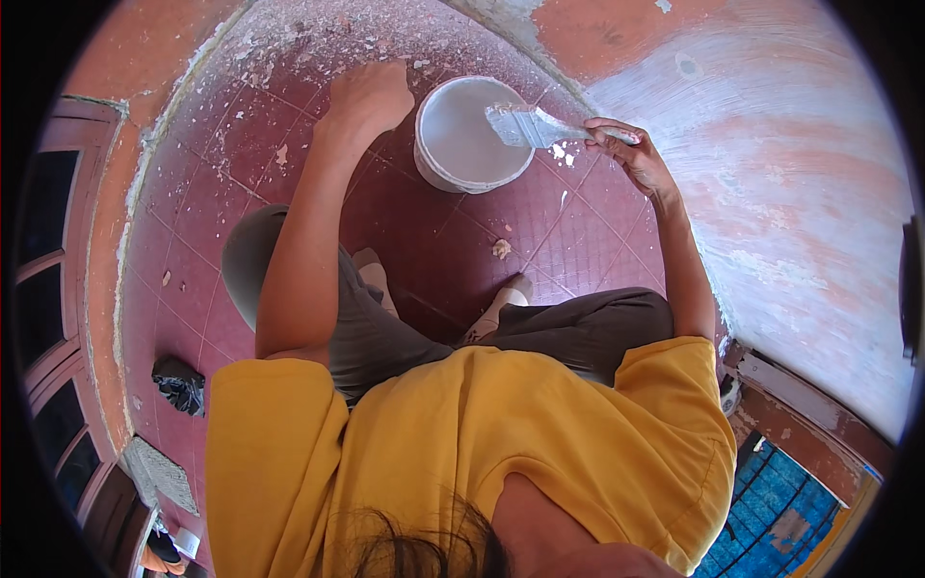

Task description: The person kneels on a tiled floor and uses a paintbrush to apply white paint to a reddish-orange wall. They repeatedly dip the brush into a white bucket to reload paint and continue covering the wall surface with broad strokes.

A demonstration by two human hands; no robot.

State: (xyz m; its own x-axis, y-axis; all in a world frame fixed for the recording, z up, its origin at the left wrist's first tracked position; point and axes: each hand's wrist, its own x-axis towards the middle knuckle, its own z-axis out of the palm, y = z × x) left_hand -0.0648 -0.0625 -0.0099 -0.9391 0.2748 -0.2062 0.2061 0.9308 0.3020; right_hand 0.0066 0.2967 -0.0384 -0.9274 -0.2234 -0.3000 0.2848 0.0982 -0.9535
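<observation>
A flat paintbrush point(531, 127) with a pale, paint-smeared handle is in my right hand point(630, 155), fingers wrapped near the handle's end. Its wet whitish bristles point left, above the right side of a white plastic bucket point(473, 189). Thin whitish liquid point(462, 123) fills part of the bucket, which stands on the floor in front of me. My left hand point(372, 94) is just left of the bucket's rim, apparently apart from it. Only its back shows, the fingers bent under and hidden, so whether it holds anything cannot be seen.
Paint flakes point(267, 43) litter the red tiled floor point(405, 209) by the far corner. At right, a wall point(795, 166) bears whitish strokes over orange. Left are an orange wall with a window frame point(83, 217), a black plastic bag point(178, 385) and a grey block point(162, 473).
</observation>
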